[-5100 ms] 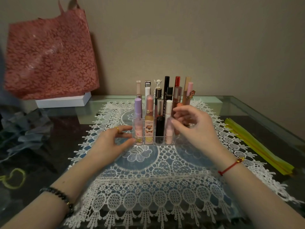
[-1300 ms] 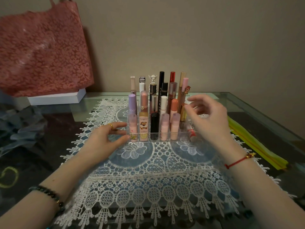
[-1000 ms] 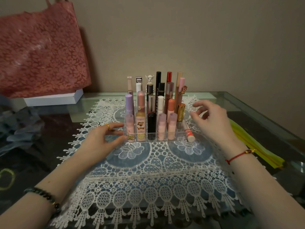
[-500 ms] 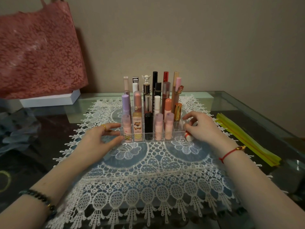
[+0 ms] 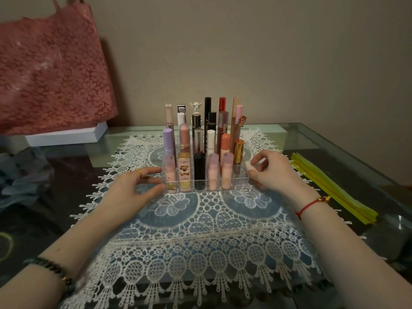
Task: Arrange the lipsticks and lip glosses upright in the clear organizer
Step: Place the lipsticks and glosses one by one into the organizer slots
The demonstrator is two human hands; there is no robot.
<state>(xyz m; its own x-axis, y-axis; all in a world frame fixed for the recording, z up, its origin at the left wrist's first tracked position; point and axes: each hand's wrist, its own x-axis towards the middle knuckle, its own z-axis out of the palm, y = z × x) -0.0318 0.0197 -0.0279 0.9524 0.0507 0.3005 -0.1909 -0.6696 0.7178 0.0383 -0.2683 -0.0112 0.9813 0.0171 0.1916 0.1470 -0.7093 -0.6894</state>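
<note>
The clear organizer is stood on the lace mat between the two hands, and nearly all of its compartments are filled with upright lipsticks and glosses. The left hand is laid open against the organizer's left wall, with fingertips and thumb touching it. This is judged to be done so that the light tray is kept from sliding or tipping while another piece is fed in.

A small tube with a white end is pinched between the curled fingers and thumb of the right hand, just beside the organizer's right wall. Most of its body is hidden in the hand. The front compartment nearest the right hand is seen to be vacant, and the tube is judged to be meant for it. It would have to be turned upright and lowered clear of the gold-capped tube just behind that slot. Beyond the right hand a yellow strip is left on the glass counter.
</note>
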